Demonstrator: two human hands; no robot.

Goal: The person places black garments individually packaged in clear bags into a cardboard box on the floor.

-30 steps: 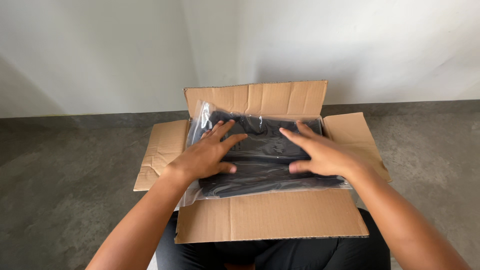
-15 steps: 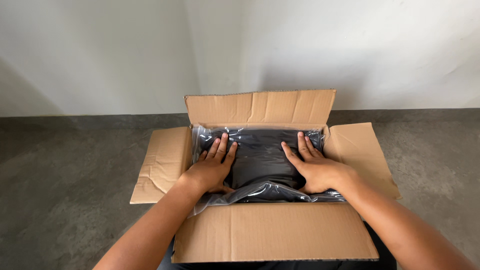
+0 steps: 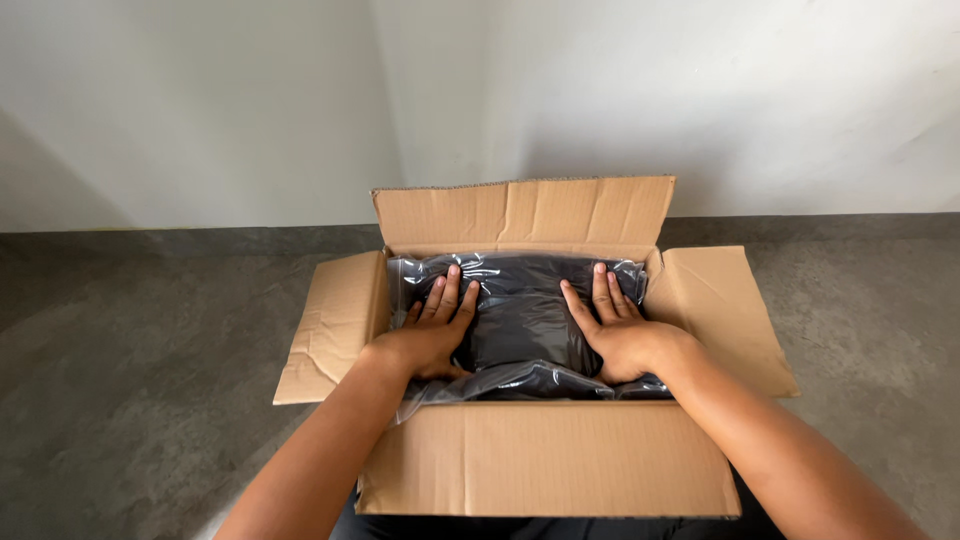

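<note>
Inside the open cardboard box [image 3: 545, 470], which sat on a grey concrete floor [image 3: 140, 400] against a pale wall [image 3: 200, 100], lay a dark folded garment sealed in a clear plastic bag [image 3: 525, 315]. The left hand [image 3: 432, 335] and right hand [image 3: 618, 335] rested flat on the bag, fingers extended and gripping nothing, one on each side of its centre. All four flaps stood open.

One head-worn view only, aimed forward and downward from above. An open cardboard box [image 3: 548, 470] is seen close, the floor [image 3: 150, 400] and wall [image 3: 250, 100] behind.
</note>
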